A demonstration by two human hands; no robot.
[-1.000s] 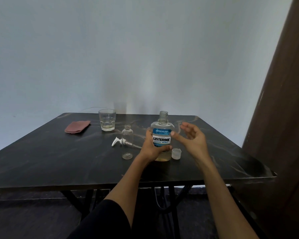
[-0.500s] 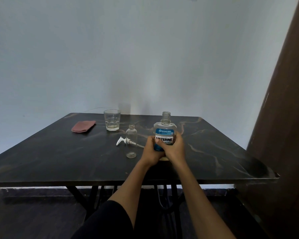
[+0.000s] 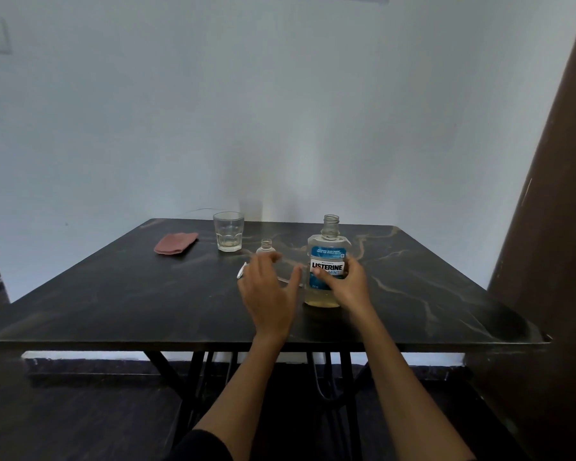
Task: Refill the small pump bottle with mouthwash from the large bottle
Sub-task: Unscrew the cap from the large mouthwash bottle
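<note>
The large mouthwash bottle (image 3: 329, 257) stands upright and uncapped on the dark table (image 3: 113, 294), with a little yellowish liquid at its bottom. My right hand (image 3: 346, 284) is wrapped around its lower label. The small clear bottle (image 3: 266, 246) stands open-necked just left of it, mostly hidden behind my left hand (image 3: 268, 291). That hand hovers with fingers spread, holding nothing. The white pump head (image 3: 242, 271) lies on the table, partly covered by my left hand. The large bottle's cap is hidden from view.
A drinking glass (image 3: 228, 231) stands behind the small bottle. A folded reddish cloth (image 3: 175, 242) lies at the back left. A dark brown door or panel (image 3: 552, 227) rises along the right side. The wall is close behind the table.
My left hand has let go of the large bottle and moved left in front of the small bottle. My right hand has stayed closed on the large bottle.
</note>
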